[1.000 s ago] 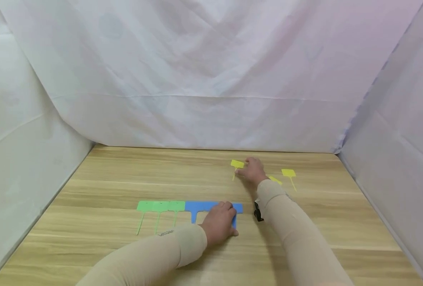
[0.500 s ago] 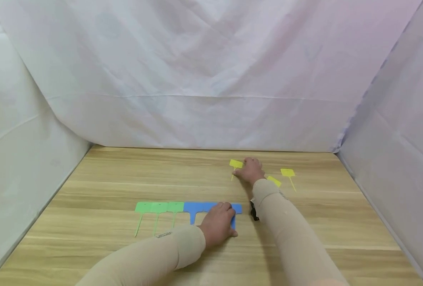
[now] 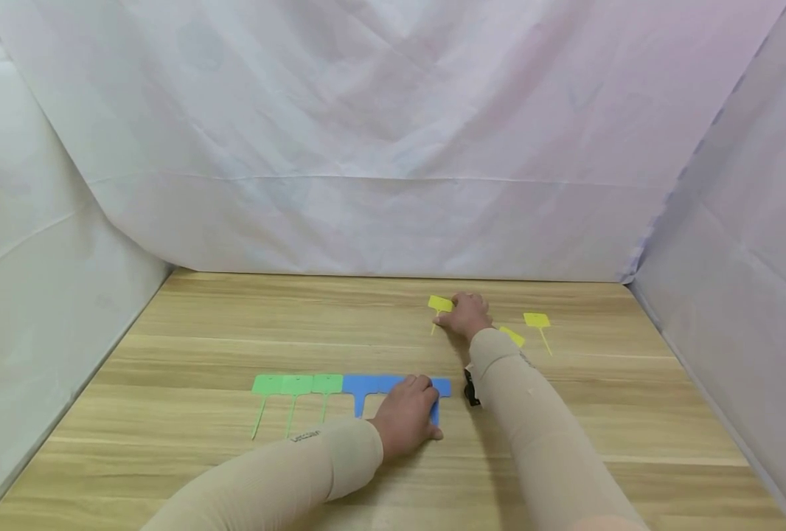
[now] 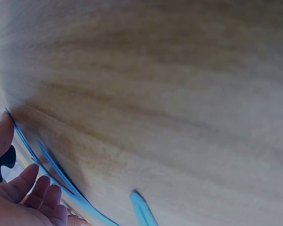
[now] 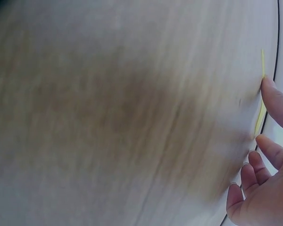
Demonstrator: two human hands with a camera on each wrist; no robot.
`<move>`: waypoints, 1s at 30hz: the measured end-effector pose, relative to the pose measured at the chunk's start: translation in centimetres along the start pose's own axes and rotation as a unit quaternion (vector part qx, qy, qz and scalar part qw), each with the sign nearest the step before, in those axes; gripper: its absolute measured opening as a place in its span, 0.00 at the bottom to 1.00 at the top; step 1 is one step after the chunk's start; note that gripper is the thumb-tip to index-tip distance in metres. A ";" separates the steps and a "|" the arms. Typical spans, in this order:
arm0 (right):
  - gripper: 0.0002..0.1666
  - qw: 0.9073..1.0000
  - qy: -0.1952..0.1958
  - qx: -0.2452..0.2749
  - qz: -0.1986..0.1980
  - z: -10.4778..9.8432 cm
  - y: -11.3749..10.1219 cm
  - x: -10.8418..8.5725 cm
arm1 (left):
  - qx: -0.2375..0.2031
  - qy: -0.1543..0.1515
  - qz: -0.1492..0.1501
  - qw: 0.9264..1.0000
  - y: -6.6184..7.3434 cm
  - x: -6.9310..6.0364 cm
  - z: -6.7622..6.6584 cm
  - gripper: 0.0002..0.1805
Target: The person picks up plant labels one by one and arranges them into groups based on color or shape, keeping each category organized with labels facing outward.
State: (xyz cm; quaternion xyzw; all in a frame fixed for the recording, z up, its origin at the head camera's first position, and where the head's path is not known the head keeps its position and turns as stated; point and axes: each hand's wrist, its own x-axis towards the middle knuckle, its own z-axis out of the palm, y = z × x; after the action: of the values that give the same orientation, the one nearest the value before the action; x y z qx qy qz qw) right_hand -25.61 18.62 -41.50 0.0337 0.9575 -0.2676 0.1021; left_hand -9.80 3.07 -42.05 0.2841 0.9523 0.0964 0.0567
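Note:
My left hand (image 3: 406,417) rests over the right end of a row of flat blue T-shaped tags (image 3: 361,383), hiding part of them. In the left wrist view its thumb touches a blue stem (image 4: 23,134), the other fingers loosely bent beside it. Farther back, my right hand (image 3: 466,317) touches a yellow flag-shaped tag (image 3: 440,303) lying on the table. The right wrist view has the thumb on the thin yellow tag (image 5: 262,63) and the index fingertip near its other end, apart from the thumb.
Three green tags (image 3: 297,383) with thin tails continue the row on the left. A yellow tag (image 3: 512,336), partly behind the right forearm, and another yellow tag (image 3: 537,319) lie at right. White cloth (image 3: 393,228) bounds the wooden table (image 3: 187,354) at the back and sides.
Both hands stay nearly in place. The right hand and forearm shift slightly left between the first frame and now; the tags hold their positions apart from small camera movement.

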 end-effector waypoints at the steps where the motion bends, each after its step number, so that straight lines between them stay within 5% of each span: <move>1: 0.41 1.000 -0.001 0.001 0.000 0.0 0.0 0.0 | 0.000 -0.001 0.000 1.000 0.0 0.0 0.0 0.28; 30: 0.41 0.999 -0.019 -0.022 0.024 -0.1 0.0 0.7 | -0.009 -0.005 -0.003 1.000 0.1 0.2 0.1 0.30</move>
State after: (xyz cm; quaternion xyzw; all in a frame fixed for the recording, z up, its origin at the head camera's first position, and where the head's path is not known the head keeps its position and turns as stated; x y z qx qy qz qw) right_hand -26.26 18.72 -41.54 0.0498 0.9600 -0.2446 0.1270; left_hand -9.86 3.30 -42.18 0.2817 0.9518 0.1029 0.0646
